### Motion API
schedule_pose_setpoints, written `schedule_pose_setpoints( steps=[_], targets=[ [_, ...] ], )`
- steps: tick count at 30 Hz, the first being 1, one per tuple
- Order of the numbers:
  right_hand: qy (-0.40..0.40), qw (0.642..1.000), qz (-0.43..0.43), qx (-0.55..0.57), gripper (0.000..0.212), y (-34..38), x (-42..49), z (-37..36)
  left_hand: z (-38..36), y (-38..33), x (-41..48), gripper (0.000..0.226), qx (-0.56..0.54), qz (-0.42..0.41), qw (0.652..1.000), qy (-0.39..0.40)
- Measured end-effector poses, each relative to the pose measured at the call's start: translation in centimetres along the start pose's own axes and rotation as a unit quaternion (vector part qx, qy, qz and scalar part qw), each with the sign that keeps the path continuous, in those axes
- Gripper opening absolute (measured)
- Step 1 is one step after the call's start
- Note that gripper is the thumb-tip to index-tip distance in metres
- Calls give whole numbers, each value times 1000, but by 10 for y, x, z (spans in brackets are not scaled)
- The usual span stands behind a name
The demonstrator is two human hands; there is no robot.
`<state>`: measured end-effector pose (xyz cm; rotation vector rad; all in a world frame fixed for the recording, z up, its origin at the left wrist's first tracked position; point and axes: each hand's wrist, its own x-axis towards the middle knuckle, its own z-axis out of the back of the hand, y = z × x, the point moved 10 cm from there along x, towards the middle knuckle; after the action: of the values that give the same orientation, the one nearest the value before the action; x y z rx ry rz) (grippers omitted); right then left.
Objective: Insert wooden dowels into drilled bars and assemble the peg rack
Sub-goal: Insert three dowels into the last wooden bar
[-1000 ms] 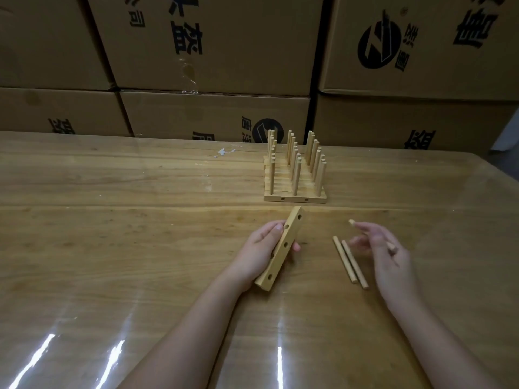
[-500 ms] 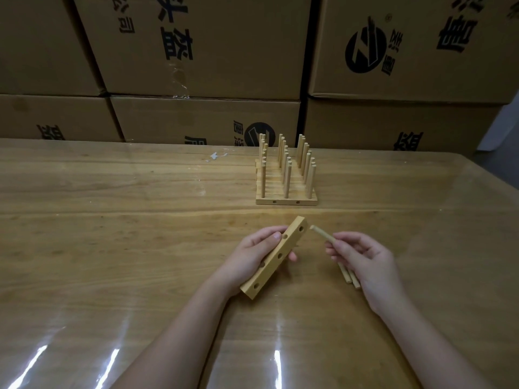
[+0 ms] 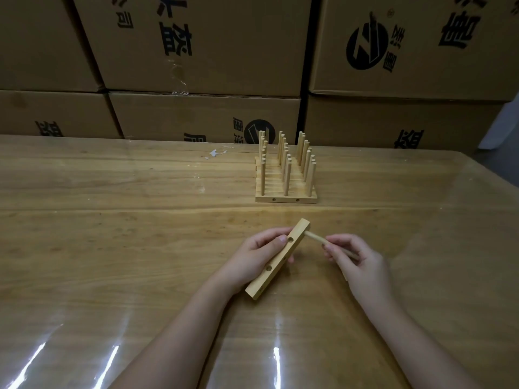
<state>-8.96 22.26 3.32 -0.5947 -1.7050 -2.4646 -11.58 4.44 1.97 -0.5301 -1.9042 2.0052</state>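
Stacked cardboard boxes [image 3: 196,46] with dark printing fill the background behind a wooden table [image 3: 112,248] covered by a glossy clear sheet. Well back on the table stands a group of finished bars [image 3: 286,199] set side by side, carrying upright pegs [image 3: 286,175] in three rows, so much of the rack looks already built. Nearer the person, the left hand [image 3: 252,256] grips one more drilled bar [image 3: 278,259]. Its fingers [image 3: 266,233] are curled round the bar's far half with the thumb beside a hole, and the bar is tilted on edge with its near end low toward the table. Whether that end touches the table cannot be told. The holes that show on this bar are all empty. The right hand [image 3: 356,259] pinches a single dowel [image 3: 316,238] between thumb and fingertips. The dowel's tip meets the bar's right-hand face close to its far end, but the bar hides whether it has entered a hole. By my reading, this bar is at its first peg: the dowel needs seating, the other holes need filling, and then the bar has to join the group at the back. No spare dowels show plainly beside the hands.
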Motion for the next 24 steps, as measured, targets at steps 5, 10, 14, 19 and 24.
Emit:
schedule_pose_setpoints(
  steps=[5,10,14,19,24],
  targets=[
    [-23,998,40,-53,23,11,-4,3,-1,2,0,29,-7,-3,1000,0],
    [-39,986,110,-119,16,34,-10,2,-6,0,0,35,-2,-15,1000,14],
    [-35,986,108,-124,15,36,-10,2,-6,-1,-1,39,11,-18,1000,17],
    [-31,990,91,-104,16,30,-7,1,-8,-2,-1,40,-19,-13,1000,19],
    [-21,995,80,-61,34,28,-4,-1,2,-5,-2,37,-68,-9,998,-5]
  ],
)
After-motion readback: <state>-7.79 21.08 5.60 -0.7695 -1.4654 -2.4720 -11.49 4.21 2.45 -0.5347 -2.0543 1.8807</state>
